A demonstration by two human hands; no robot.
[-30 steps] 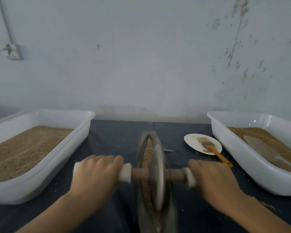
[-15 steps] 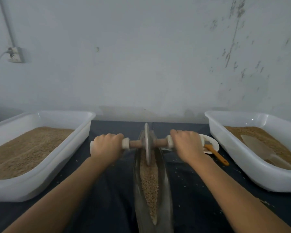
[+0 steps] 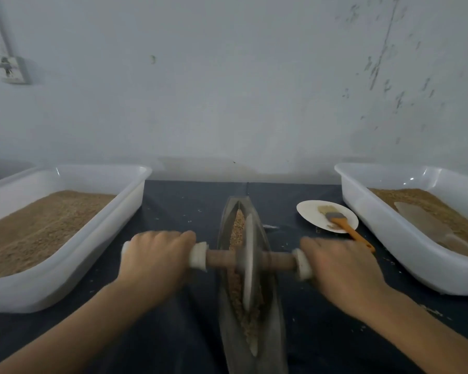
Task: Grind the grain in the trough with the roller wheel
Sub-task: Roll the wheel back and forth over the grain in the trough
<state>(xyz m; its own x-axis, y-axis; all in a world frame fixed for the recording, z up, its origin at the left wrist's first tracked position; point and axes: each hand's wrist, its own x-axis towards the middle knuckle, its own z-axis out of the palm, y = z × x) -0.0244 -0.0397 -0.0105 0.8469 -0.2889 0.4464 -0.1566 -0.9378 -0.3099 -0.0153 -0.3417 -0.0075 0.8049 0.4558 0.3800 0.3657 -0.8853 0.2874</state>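
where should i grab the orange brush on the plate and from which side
Take the brush by its orange handle, the free end that sticks out past the near rim of the white plate, coming in from the right and above. The bristle end lies flat on the plate, so it is harder to get under. The right hand is closest, though it now holds the roller wheel axle.

Single head-worn wide-angle view, looking forward and down along both forearms onto a dark table (image 3: 173,211) and facing a pale wall (image 3: 227,90). The trough (image 3: 270,333) is running straight away at frame centre, close beneath the camera; a white tub (image 3: 135,190) is sitting at either edge, bowed by the lens. No second view is sharing the scene.
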